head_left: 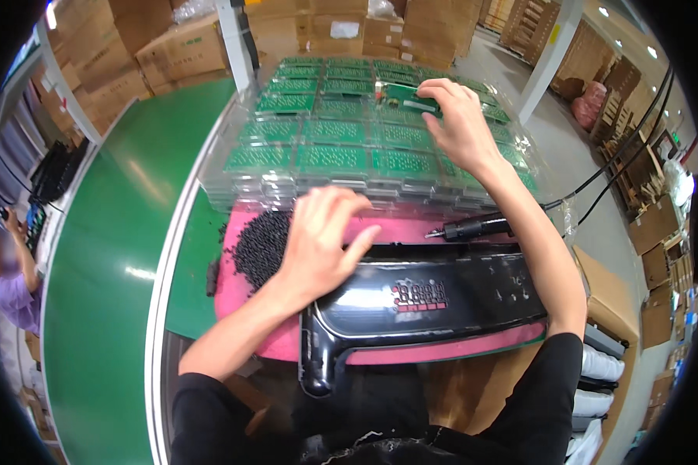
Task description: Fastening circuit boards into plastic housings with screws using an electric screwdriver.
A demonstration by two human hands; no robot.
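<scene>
My right hand reaches over a stack of clear plastic trays. Its fingers and thumb grip the right end of a green circuit board, which tilts up above the other boards. Rows of green circuit boards fill the top tray. My left hand, fingers curved and thumb apart, hovers empty beside a heap of small black screws. Below it a glossy black plastic housing with a group of small cutouts lies on a pink mat.
A black electric screwdriver with a cable lies between housing and trays. At left runs a green conveyor belt with a white rail. A co-worker in a purple top is at far left. Cardboard boxes stand behind; an open carton is at right.
</scene>
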